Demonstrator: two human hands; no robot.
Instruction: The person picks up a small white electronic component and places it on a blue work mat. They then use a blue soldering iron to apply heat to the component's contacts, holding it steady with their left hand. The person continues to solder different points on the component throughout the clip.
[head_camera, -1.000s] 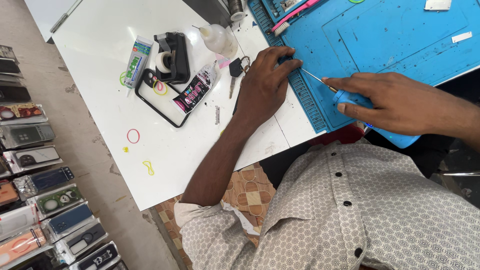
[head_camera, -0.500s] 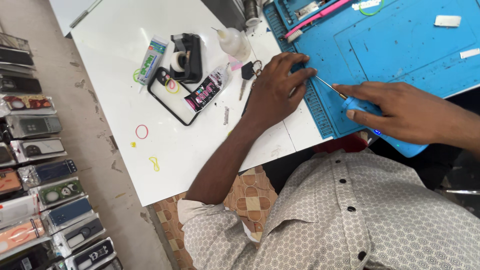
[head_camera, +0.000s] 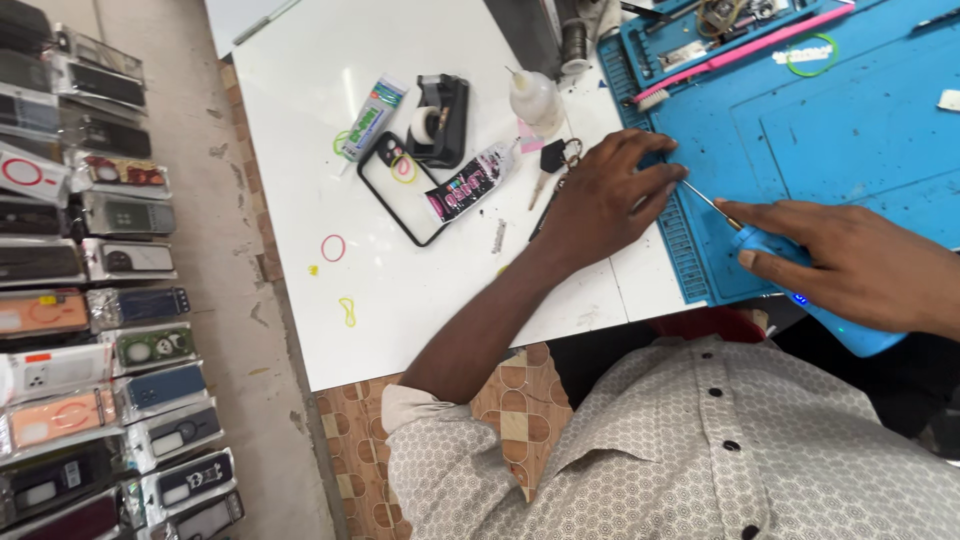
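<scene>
My left hand (head_camera: 600, 205) lies palm down at centre frame, fingers (head_camera: 650, 165) spread apart and resting on the left edge of the blue work mat (head_camera: 850, 130), holding nothing. My right hand (head_camera: 850, 265) comes in from the right edge, fingers clamped together round a blue powered screwdriver (head_camera: 800, 275), thumb along its near side; its thin metal bit (head_camera: 712, 203) points up-left and ends just beside my left fingertips over the mat's ribbed border. The mat fills the upper right of the frame on the white worktop (head_camera: 420, 290). Just left of my left hand: a black key (head_camera: 548, 160), a glue tube (head_camera: 468, 182) lying on a black phone case (head_camera: 400, 190), a tape dispenser (head_camera: 440, 120), a small squeeze bottle (head_camera: 533, 98), a second tube (head_camera: 372, 117). Loose rubber bands (head_camera: 333, 247) lie lower left on the worktop. A pink brush (head_camera: 740, 55) lies across the top of the mat. Packaged phone cases (head_camera: 90, 300) line the floor down the left edge
</scene>
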